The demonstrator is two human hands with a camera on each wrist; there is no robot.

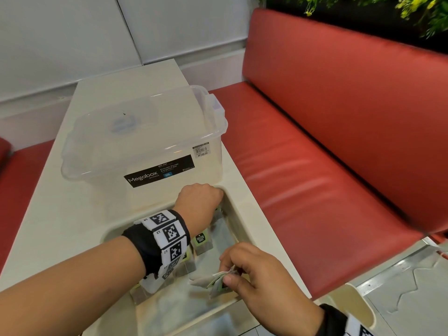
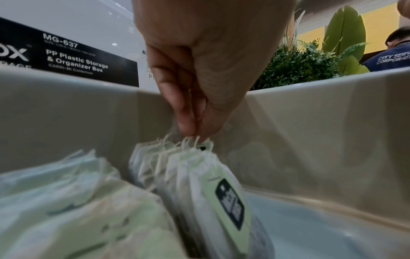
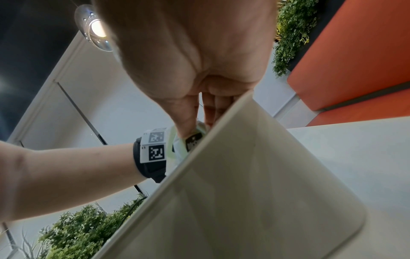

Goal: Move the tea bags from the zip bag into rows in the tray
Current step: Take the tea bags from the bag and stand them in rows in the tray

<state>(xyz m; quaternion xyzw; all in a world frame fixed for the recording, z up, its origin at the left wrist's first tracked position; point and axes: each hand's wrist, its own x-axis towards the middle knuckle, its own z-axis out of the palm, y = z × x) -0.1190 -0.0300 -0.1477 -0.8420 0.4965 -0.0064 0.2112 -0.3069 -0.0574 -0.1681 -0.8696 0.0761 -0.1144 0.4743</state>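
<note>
A cream tray [image 1: 244, 214] sits at the table's near edge. Inside it, tea bags with green tags [image 1: 200, 238] stand in a row, and a clear zip bag [image 1: 174, 309] lies flat toward me. My left hand [image 1: 215, 207] reaches into the tray's far right corner. In the left wrist view my left hand [image 2: 193, 136] pinches the tops and strings of the upright tea bags [image 2: 188, 175] beside the tray wall [image 2: 310, 108]. My right hand [image 1: 226, 275] pinches a small bunch of tea bags [image 1: 215, 283] above the zip bag. The right wrist view shows my right hand [image 3: 199, 129] on a green-tagged tea bag [image 3: 193, 142] behind the tray rim [image 3: 266, 175].
A clear Megabox storage box [image 1: 145, 132] with a lid stands just beyond the tray. A red bench [image 1: 339, 141] runs along the table's right side, with plants [image 1: 412, 10] behind it. A person in a blue shirt [image 2: 395, 52] is in the background.
</note>
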